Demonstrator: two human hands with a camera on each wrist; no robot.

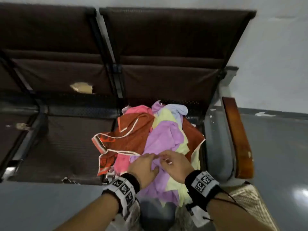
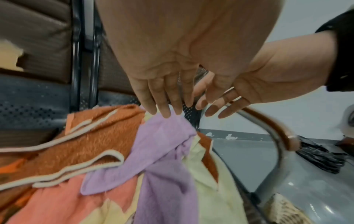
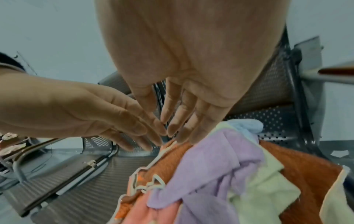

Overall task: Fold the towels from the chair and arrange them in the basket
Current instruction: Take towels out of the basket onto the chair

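On the right-hand seat of the chair (image 1: 166, 77), just beside its wooden armrest (image 1: 238, 139), lies a loose heap of towels (image 1: 150, 135), none of them folded yet. A rust-orange towel with cream piping (image 1: 131, 135) sprawls on the side away from the armrest, a pink towel (image 1: 122, 161) shows beneath it, and a lilac towel (image 1: 164, 139) runs down the middle over a pale yellow towel (image 1: 183, 144), with a light blue one bunched toward the backrest.

Both hands meet over the front of the heap. The left hand (image 1: 143, 167) has its fingers (image 2: 164, 109) straight and close together, tips resting on the lilac towel's upper fold; nothing is gripped. The right hand (image 1: 175, 165) hovers just beside it, its fingers (image 3: 184, 127) also extended and released, with no cloth pinched that the wrist views show. The pose reads as a search for an edge: the lilac towel lies on top and hangs over the seat front, so it is probably the easiest to lift free first.

A woven basket (image 1: 250, 202) stands on the floor below the armrest, only partly in view; whether it holds anything cannot be told.
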